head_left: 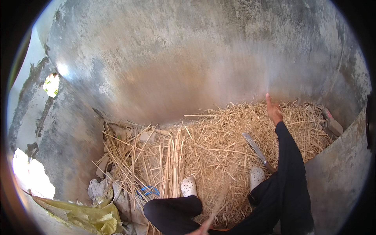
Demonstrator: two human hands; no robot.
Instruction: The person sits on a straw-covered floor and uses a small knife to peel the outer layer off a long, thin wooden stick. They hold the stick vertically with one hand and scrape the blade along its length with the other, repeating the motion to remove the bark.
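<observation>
I sit over a heap of dry straw (219,149) piled in a concrete corner. My right hand (273,110), on a black-sleeved arm, is stretched out over the far side of the heap with its fingers pointing up. A faint pale streak rises above it, and I cannot tell whether it holds anything. Only a little of my left hand (200,229) shows at the bottom edge, closed on a blurred straw stalk (217,203) that slants up to the right. A long knife (256,150) lies on the straw beside my right arm.
My feet in white clogs (188,186) (256,177) rest on the straw. Grey concrete walls (176,58) close in behind and on both sides. Rags and a yellow-green sack (88,215) lie at lower left. A brick (333,124) sits at far right.
</observation>
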